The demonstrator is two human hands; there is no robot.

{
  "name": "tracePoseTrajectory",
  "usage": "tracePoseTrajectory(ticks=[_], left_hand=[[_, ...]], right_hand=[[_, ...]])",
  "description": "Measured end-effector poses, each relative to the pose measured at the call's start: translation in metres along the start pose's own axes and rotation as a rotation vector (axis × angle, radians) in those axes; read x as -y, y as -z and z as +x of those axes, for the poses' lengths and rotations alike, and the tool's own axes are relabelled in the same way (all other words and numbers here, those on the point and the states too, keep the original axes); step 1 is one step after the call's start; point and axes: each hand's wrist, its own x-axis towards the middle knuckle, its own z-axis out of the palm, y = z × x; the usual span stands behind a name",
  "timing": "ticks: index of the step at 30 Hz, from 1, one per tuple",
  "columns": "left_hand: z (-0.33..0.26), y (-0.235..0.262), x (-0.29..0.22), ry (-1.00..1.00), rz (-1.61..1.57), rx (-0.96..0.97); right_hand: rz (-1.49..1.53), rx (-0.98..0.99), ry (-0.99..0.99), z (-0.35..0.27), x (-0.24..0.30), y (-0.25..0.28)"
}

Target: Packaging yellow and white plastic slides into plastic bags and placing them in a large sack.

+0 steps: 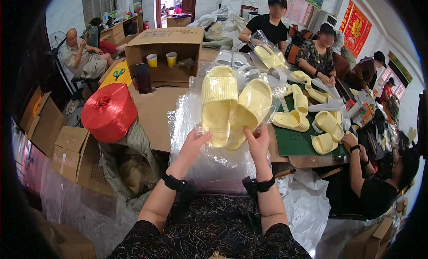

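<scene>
A pair of pale yellow slide slippers (218, 96) lies inside a clear plastic bag, held up in front of me with the toe ends away from me. My left hand (196, 143) grips the bag near the left slipper's heel, thumb on top. On the other side my right hand (257, 141) pinches the bag and the right slipper's heel. Fingers of both hands are partly hidden underneath. Below the slippers, a stack of clear plastic bags (214, 170) covers the table's near edge.
Left are a red twine roll (109, 112), an open cardboard box (165, 40) with two cups, a black phone (143, 78) and green-handled scissors (119, 74). Loose yellow slippers (292, 121) lie on a green mat (290, 141) at right. Several co-workers sit around the table.
</scene>
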Motion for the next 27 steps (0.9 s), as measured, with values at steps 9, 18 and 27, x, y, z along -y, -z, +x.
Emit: tracePoseTrajectory(ticks=[9, 18, 27], left_hand=[[0.015, 0.031, 0.012, -0.210, 1.166, -0.398], [-0.018, 0.017, -0.029, 0.172, -0.101, -0.010], [-0.033, -0.016, -0.007, 0.005, -0.310, -0.058]], right_hand=[[0.273, 0.060, -0.078, -0.003, 0.008, -0.023], [0.723, 0.048, -0.155, -0.019, 0.025, -0.031], [0.418, 0.100, 0.024, -0.038, 0.025, -0.048]])
